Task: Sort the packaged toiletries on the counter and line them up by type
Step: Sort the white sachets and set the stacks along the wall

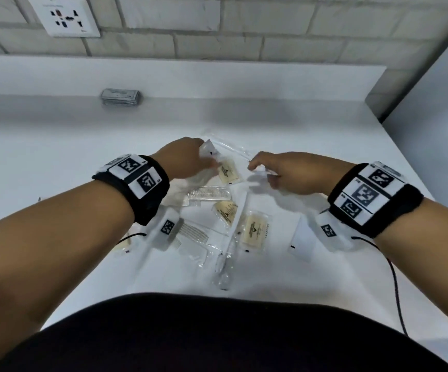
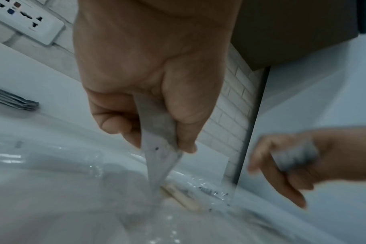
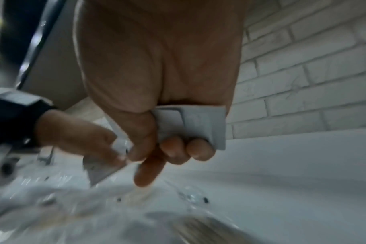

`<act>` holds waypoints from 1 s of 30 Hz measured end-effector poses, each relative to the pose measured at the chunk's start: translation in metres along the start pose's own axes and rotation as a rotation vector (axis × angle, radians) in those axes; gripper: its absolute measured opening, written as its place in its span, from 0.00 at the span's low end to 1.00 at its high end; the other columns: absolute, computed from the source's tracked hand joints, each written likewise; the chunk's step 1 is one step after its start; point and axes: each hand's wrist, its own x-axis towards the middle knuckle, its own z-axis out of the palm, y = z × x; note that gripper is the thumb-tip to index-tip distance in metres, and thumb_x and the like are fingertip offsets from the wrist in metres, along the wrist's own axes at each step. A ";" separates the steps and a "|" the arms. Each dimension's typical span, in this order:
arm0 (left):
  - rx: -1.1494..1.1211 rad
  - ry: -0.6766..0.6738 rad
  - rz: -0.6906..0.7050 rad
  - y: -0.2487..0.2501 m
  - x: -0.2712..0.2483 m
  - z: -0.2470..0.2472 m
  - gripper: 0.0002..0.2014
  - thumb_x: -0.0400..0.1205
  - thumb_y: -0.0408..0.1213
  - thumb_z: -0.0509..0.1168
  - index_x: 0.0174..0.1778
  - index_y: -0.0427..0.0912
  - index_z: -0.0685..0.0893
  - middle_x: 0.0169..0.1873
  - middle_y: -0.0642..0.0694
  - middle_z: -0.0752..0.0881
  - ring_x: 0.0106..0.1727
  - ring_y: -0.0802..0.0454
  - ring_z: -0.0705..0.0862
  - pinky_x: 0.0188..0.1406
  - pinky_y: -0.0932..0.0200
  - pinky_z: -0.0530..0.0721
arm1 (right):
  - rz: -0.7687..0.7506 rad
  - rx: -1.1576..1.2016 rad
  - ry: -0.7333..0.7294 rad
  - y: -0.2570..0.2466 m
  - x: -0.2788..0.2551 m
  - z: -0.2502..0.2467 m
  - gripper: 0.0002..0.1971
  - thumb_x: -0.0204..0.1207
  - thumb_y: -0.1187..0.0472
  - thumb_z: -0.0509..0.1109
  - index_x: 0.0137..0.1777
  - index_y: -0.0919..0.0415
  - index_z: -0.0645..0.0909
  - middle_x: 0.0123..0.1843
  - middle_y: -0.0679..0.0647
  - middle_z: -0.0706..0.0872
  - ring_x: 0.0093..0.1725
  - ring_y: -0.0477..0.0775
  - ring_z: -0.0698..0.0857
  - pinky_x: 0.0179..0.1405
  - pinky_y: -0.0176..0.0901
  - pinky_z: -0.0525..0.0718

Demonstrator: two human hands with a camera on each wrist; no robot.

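A: Status, left hand (image 1: pixel 184 159)?
B: Head view: over the far end of the pile, w/ a white sachet (image 1: pixel 207 149) at its fingertips; grip hidden there. Left wrist view settles it: thumb and fingers pinch the flat white sachet (image 2: pixel 157 132) edge-on, lower corner pointing down into the clear wrappers.

A: Right hand (image 1: pixel 284 173)?
B: Head view: fingers curled, contents hidden. Right wrist view shows what the head view does not: a folded white packet (image 3: pixel 190 123) clamped vs. the palm by two curled fingers, one finger (image 3: pixel 148 171) pointing down at the tabletop (image 1: pixel 56 146). Left wrist view confirms a pale item in that hand (image 2: pixel 290 163), blurred.

A: Spacing of hands?
B: Near each other, not touching in head view. In right wrist view the left hand (image 3: pixel 77 137) and its sachet (image 3: pixel 102 166) sit just beside the right thumb; contact cannot be told, blur.

A: Location of remaining toiletries?
B: Loose pile, centre of tabletop, near the person. Head view only: three cream soap packs – far (image 1: pixel 228 171), middle (image 1: pixel 225 210), near (image 1: pixel 253 232); clear-bagged comb (image 1: pixel 208 194) betw. far and middle packs; second comb (image 1: pixel 193 233) near-left, partly under the left wrist unit; long clear-wrapped item (image 1: pixel 225 261) nearest; white sachet on the right (image 1: pixel 302 241).

A: Other items?
B: Stack of grey packets (image 1: pixel 120 97) at far left by the upstand; wall socket (image 1: pixel 63 16) on the brick wall above. Both also appear at the left edge of the left wrist view, not in the right.
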 end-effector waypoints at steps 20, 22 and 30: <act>-1.367 -0.205 0.112 -0.007 -0.113 -0.020 0.20 0.78 0.50 0.68 0.59 0.40 0.75 0.36 0.53 0.70 0.33 0.58 0.71 0.27 0.65 0.70 | 0.028 0.425 0.308 -0.065 -0.063 0.004 0.06 0.78 0.55 0.71 0.50 0.51 0.76 0.35 0.43 0.78 0.35 0.45 0.76 0.35 0.40 0.72; -1.369 -0.184 0.168 -0.006 -0.120 -0.028 0.26 0.69 0.56 0.71 0.56 0.44 0.75 0.34 0.55 0.71 0.31 0.59 0.70 0.27 0.66 0.67 | -0.063 0.715 0.417 -0.103 -0.049 -0.012 0.07 0.79 0.57 0.71 0.53 0.48 0.78 0.36 0.39 0.83 0.35 0.39 0.81 0.36 0.33 0.77; -1.260 -0.088 0.351 -0.029 -0.133 -0.054 0.31 0.73 0.38 0.72 0.71 0.46 0.69 0.42 0.55 0.82 0.35 0.62 0.77 0.27 0.67 0.70 | -0.113 0.977 0.537 -0.195 0.007 -0.008 0.25 0.73 0.32 0.61 0.56 0.51 0.78 0.55 0.57 0.87 0.56 0.59 0.87 0.63 0.64 0.82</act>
